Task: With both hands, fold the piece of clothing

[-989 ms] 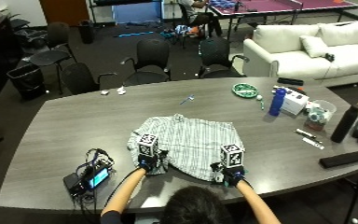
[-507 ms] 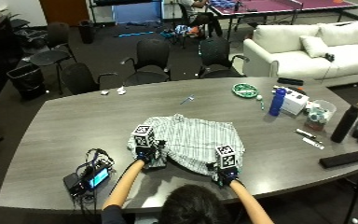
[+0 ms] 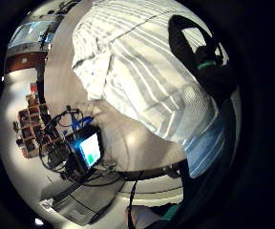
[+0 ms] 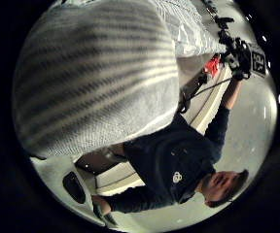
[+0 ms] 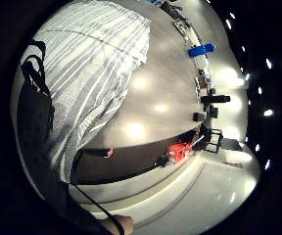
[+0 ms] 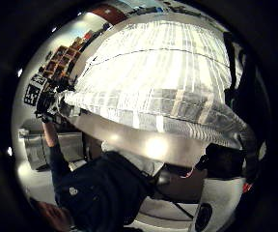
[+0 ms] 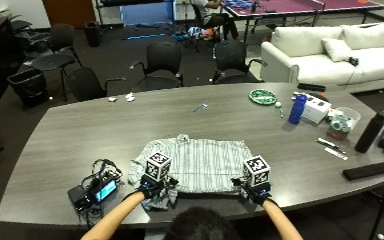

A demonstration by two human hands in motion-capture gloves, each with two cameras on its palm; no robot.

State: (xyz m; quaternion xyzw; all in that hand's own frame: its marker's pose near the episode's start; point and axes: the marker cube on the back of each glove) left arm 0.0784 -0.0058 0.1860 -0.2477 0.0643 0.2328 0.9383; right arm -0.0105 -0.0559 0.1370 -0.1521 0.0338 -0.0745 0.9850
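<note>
A grey table [image 7: 79, 135] is ringed at its far side by black office chairs [image 7: 162, 62]. A white sofa [image 7: 325, 55] is set far right.

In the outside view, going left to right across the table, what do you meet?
Device with lit screen → left hand → striped shirt → right hand → blue bottle → black bottle.

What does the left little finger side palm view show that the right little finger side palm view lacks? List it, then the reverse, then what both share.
Only the left little finger side view: a small device with a lit screen and tangled cables, lying on the table beside the shirt. Only the right little finger side view: a blue bottle and dark items farther along the table. Both: the striped shirt, the grey table and a dark glove part against the cloth.
</note>
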